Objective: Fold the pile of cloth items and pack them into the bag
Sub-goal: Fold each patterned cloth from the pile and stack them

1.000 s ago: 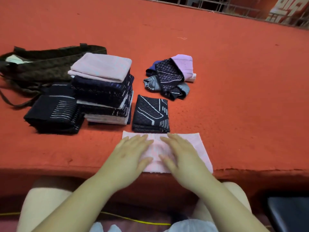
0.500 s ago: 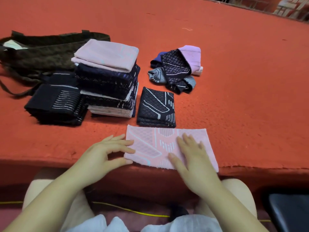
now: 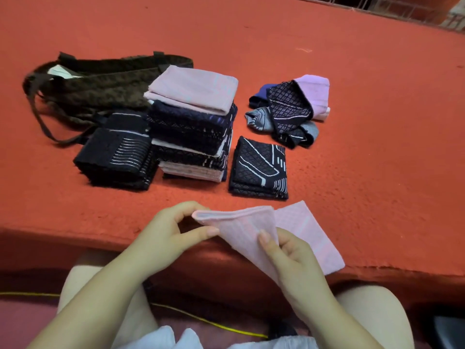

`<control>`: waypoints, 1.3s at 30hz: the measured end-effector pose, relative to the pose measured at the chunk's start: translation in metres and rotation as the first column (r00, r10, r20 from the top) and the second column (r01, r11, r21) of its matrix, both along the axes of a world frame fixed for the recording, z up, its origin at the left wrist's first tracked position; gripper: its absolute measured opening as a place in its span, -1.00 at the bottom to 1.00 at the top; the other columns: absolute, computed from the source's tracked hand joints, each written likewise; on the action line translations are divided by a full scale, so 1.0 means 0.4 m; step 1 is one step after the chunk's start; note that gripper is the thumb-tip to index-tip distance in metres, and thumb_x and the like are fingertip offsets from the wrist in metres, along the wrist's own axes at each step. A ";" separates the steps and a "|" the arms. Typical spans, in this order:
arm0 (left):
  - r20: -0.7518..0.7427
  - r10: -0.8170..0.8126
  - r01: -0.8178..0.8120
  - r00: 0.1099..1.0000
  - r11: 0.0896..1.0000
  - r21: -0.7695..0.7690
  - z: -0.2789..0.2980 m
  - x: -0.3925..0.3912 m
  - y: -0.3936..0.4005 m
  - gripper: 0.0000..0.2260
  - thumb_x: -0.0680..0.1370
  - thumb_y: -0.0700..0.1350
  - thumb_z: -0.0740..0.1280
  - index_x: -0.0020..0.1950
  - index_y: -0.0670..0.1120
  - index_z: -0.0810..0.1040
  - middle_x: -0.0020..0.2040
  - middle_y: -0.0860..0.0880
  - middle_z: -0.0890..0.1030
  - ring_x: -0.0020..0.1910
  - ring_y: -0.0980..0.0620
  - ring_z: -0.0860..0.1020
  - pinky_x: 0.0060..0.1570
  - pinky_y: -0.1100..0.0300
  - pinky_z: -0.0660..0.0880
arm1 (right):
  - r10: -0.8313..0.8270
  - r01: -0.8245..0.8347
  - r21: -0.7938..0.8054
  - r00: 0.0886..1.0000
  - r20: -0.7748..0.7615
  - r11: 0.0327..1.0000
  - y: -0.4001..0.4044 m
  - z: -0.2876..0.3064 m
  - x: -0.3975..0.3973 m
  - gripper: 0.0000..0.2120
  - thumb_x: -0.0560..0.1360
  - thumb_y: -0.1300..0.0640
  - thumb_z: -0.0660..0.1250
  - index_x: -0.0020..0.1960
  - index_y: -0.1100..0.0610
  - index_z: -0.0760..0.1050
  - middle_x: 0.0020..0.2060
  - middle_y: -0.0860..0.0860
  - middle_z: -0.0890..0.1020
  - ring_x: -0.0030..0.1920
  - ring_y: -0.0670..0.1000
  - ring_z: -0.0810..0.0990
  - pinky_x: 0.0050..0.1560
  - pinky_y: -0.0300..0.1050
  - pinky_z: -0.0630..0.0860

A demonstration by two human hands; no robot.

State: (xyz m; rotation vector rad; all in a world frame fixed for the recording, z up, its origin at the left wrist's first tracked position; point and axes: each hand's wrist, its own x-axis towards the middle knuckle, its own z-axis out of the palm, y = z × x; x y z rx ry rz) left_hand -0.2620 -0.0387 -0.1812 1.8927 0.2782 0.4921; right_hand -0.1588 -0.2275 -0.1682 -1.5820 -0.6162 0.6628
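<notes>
A pink cloth (image 3: 299,230) lies at the near edge of the red table, its left half lifted and folding over to the right. My left hand (image 3: 173,233) pinches the raised left edge. My right hand (image 3: 289,255) grips the cloth's near edge with the thumb on top. Behind it lies a folded dark patterned cloth (image 3: 259,170). A tall stack of folded cloths (image 3: 193,122) topped with pink stands further left, beside a low dark folded stack (image 3: 115,154). The unfolded pile (image 3: 289,109) sits at the back right. The dark brown bag (image 3: 100,84) lies flat at the back left.
The red felt table (image 3: 377,147) stretches far back and right. Its front edge runs just under my hands. A yellow cord (image 3: 214,323) crosses the floor near my knees. A metal railing (image 3: 377,6) lines the far side.
Both hands were pressing the pink cloth flat. Now my left hand has lifted its left edge and carries it rightward, while my right hand has taken hold of the near edge.
</notes>
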 end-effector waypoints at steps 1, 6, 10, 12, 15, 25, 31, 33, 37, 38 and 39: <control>0.009 -0.026 0.026 1.000 0.998 -0.056 0.000 0.006 -0.003 -0.73 0.32 0.16 0.40 -0.05 0.10 0.61 -0.08 0.15 0.67 -0.03 0.26 0.59 0.04 0.39 0.42 | -0.006 0.011 0.046 0.993 -0.122 0.999 -0.007 0.000 0.000 -0.66 0.42 -0.09 0.32 -0.12 0.20 0.62 -0.21 0.04 0.68 -0.20 -0.06 0.59 -0.19 -0.19 0.49; 0.044 -0.118 0.124 0.992 0.974 -0.191 0.021 0.083 -0.063 -0.80 0.35 0.08 0.38 -0.20 -0.03 0.54 -0.26 0.11 0.63 -0.22 0.23 0.55 -0.15 0.37 0.45 | -0.128 0.131 0.059 0.990 -0.051 0.990 -0.041 0.025 0.013 -0.55 0.26 -0.08 0.49 0.07 0.10 0.58 -0.03 -0.09 0.69 0.02 -0.11 0.64 -0.07 -0.35 0.50; 0.001 -0.117 0.116 0.993 0.987 -0.112 0.040 0.160 -0.109 -0.79 0.38 0.15 0.35 -0.15 0.04 0.57 -0.22 0.12 0.62 -0.21 0.21 0.54 -0.16 0.29 0.46 | -0.333 0.329 0.059 0.937 0.103 0.943 -0.075 0.035 0.060 -0.63 0.36 0.28 0.51 0.08 0.00 0.52 -0.28 -0.10 0.65 -0.27 -0.19 0.58 -0.22 -0.37 0.46; -0.066 -0.095 0.093 0.993 0.995 -0.026 0.040 0.188 -0.121 -0.75 0.36 0.20 0.33 -0.08 0.09 0.58 -0.19 0.15 0.63 -0.19 0.22 0.55 -0.12 0.24 0.48 | -0.400 0.403 0.029 0.890 0.220 0.915 -0.100 0.027 0.090 -0.58 0.37 0.28 0.49 0.09 -0.10 0.49 -0.28 -0.08 0.62 -0.28 -0.15 0.57 -0.19 -0.27 0.49; -0.200 -0.055 0.090 0.978 0.981 0.171 0.033 0.217 -0.142 -0.79 0.39 0.15 0.41 -0.03 0.14 0.56 -0.11 0.21 0.62 -0.10 0.27 0.55 -0.04 0.25 0.45 | -0.406 0.459 -0.060 0.833 0.376 0.887 -0.135 0.012 0.132 -0.52 0.37 0.26 0.49 0.08 -0.22 0.43 -0.26 -0.10 0.60 -0.22 -0.16 0.57 -0.15 -0.31 0.47; -0.364 0.070 0.083 0.929 0.917 0.390 0.036 0.240 -0.166 -0.75 0.42 0.07 0.45 0.07 0.13 0.56 -0.07 0.17 0.48 -0.05 0.18 0.45 -0.01 0.28 0.33 | -0.260 0.501 -0.283 0.760 0.595 0.818 -0.152 -0.023 0.160 -0.65 0.38 0.16 0.46 0.13 -0.03 0.49 -0.19 -0.13 0.55 -0.10 -0.04 0.52 -0.01 -0.07 0.46; -0.558 -0.021 0.160 0.829 0.966 0.201 0.065 0.269 -0.157 -0.70 0.31 0.04 0.54 -0.01 0.03 0.60 -0.32 0.13 0.49 -0.37 0.18 0.41 -0.31 0.26 0.32 | -0.205 0.465 -0.362 0.798 0.567 0.808 -0.154 -0.019 0.172 -0.63 0.37 0.06 0.48 0.13 -0.06 0.48 -0.17 -0.16 0.54 -0.04 -0.02 0.54 0.07 0.02 0.46; -0.580 -0.131 0.182 0.804 0.983 0.031 0.072 0.275 -0.165 -0.67 0.26 0.09 0.55 -0.11 -0.05 0.63 -0.35 0.02 0.55 -0.37 0.12 0.46 -0.28 0.18 0.41 | -0.193 0.420 -0.349 0.826 0.529 0.838 -0.158 -0.016 0.172 -0.66 0.36 0.10 0.49 0.07 -0.12 0.46 -0.19 -0.16 0.56 -0.07 -0.05 0.53 0.05 -0.05 0.46; -0.449 -0.242 0.178 0.860 0.967 -0.181 0.067 0.275 -0.185 -0.76 0.35 0.07 0.46 -0.12 -0.07 0.60 -0.21 0.03 0.65 -0.22 0.11 0.58 -0.08 0.05 0.53 | -0.241 0.344 -0.248 0.899 0.366 0.906 -0.164 -0.008 0.164 -0.65 0.35 0.21 0.51 -0.04 -0.16 0.50 -0.21 -0.14 0.61 -0.18 -0.16 0.55 -0.07 -0.32 0.46; -0.411 -0.272 0.188 0.870 0.954 -0.233 0.066 0.273 -0.192 -0.84 0.44 0.00 0.44 -0.09 -0.04 0.57 -0.18 0.04 0.64 -0.19 0.13 0.58 -0.05 0.06 0.53 | -0.247 0.331 -0.222 0.909 0.335 0.917 -0.164 -0.007 0.164 -0.64 0.34 0.22 0.52 -0.03 -0.14 0.51 -0.19 -0.16 0.61 -0.20 -0.17 0.55 -0.09 -0.34 0.46; -0.374 -0.301 0.201 0.877 0.938 -0.283 0.068 0.269 -0.199 -0.90 0.50 -0.06 0.41 -0.06 -0.04 0.55 -0.16 0.04 0.63 -0.16 0.14 0.58 -0.02 0.08 0.53 | -0.248 0.317 -0.202 0.920 0.304 0.926 -0.164 -0.003 0.163 -0.64 0.34 0.23 0.52 0.00 -0.12 0.52 -0.18 -0.17 0.61 -0.20 -0.17 0.56 -0.09 -0.35 0.46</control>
